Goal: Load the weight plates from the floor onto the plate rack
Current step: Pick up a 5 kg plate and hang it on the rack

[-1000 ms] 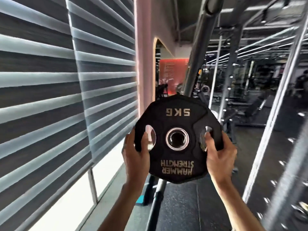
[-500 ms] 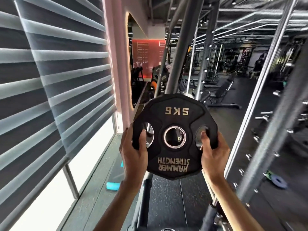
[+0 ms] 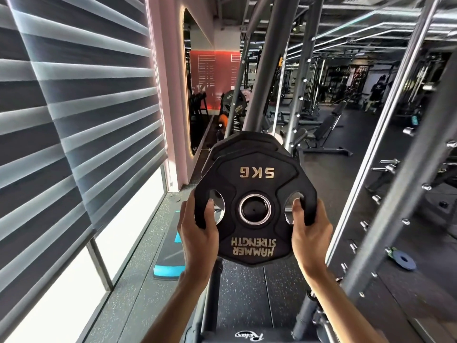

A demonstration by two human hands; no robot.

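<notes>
- The rack (image 3: 262, 95) rises just ahead, with a loaded plate (image 3: 235, 144) showing right behind the held one.
- The 5 kg plate (image 3: 254, 243) is upright, off the floor and in front of the rack. The peg is hidden, so the safest approach is probably to keep the plate square and line up its centre hole before pushing.
- The left grip (image 3: 197, 233) and right grip (image 3: 309, 231) each curl round a side handle opening, thumbs on the near face.
- A small blue plate (image 3: 404, 259) lies on the floor to the right.

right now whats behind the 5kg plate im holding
Another black plate sits right behind the 5 kg plate, only its top edge showing, its rest and any peg covered. A slanted grey post rises beyond.
</notes>
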